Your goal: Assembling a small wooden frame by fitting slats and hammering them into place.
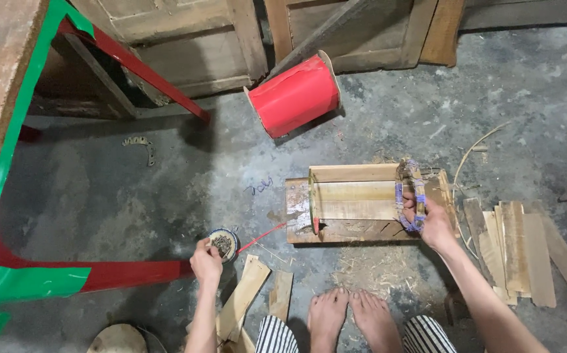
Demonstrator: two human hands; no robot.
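the left hand point(206, 261) is closed over the near edge of a small round tin point(222, 244) that sits on the floor; the fingers curl down as if pinching at its dark contents, but what they have picked up, if anything, cannot be told. a thin red strip point(261, 236) runs from beside the tin toward the wooden jig point(355, 204), which keeps the strip taut and within reach of both hands.

the right hand point(432, 225) is wrapped around a ring-shaped frame point(411, 195) bound in purple and pale cord. the grip is firm, with the fingers folded through the ring and the thumb on top. the ring stands upright against the right end of the jig, a position that appears to steady it on the block.

the jig is a low, open wooden block with a slot along its length, set flat on the floor directly ahead of 2 bare feet point(352, 317). a large red spool point(294, 95) lies tilted well beyond it, near the wooden door panels point(192, 39). thin wood slats point(515, 248) are stacked just right of the jig, and more slats point(247, 301) lie beside the left wrist.

the surface is rough grey concrete floor point(133, 189), stained and scattered with shavings. a frame covered in red and green tape point(9, 274) occupies the left edge.
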